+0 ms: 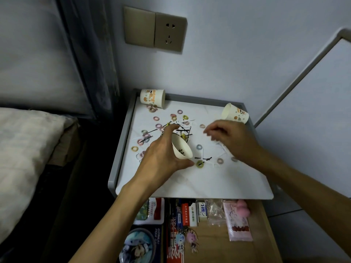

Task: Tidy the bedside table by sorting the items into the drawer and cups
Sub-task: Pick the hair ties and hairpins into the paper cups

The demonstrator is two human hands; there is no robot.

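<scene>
Left grip (159, 158) curled round tapered paper cup (180, 147), black hairpins (182, 151) inside

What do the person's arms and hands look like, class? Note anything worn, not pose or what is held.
The left forearm and right forearm are bare; no sleeves show. The left hand and right hand are ungloved. No watch, bracelet or ring is visible, though the right fingers are blurred.

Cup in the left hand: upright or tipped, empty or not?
Tipped, not empty. The left hand grips the cup with its mouth tilted toward the camera, and a few black hairpins lie inside.
</scene>
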